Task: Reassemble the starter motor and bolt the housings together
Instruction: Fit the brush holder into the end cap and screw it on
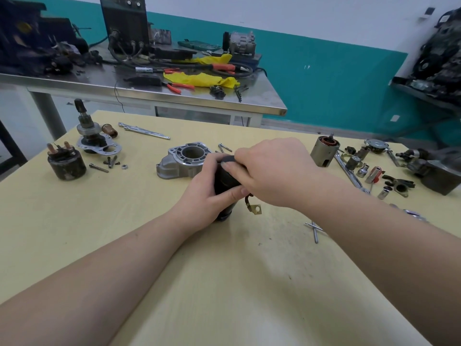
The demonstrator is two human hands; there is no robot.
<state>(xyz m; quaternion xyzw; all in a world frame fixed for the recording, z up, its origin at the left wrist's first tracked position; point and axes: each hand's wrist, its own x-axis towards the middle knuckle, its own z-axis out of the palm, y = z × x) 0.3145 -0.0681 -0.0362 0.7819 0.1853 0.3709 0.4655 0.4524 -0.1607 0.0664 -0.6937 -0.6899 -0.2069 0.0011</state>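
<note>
**Motor body held at table centre**

The black cylindrical motor body (pixel 224 181) stands upright on the pale yellow table (pixel 99 221). The left hand (pixel 204 196) wraps its side, fingers curled tight around it. The right hand (pixel 272 171) grips the top, fingertips clamped on the rim. A wire with a brass lug (pixel 257 209) hangs beside it. Just behind sits the cast aluminium housing (pixel 184 161), its bore open upward. A dark solenoid (pixel 66 163) stands well left; the copper-wound armature (pixel 325 151) stands right.

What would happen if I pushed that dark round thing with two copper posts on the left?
The solenoid would probably slide, not roll, since it stands on its flat end. It looks like solid metal, so likely heavy for its size. Squat and wide, it seems unlikely to tip.
</note>
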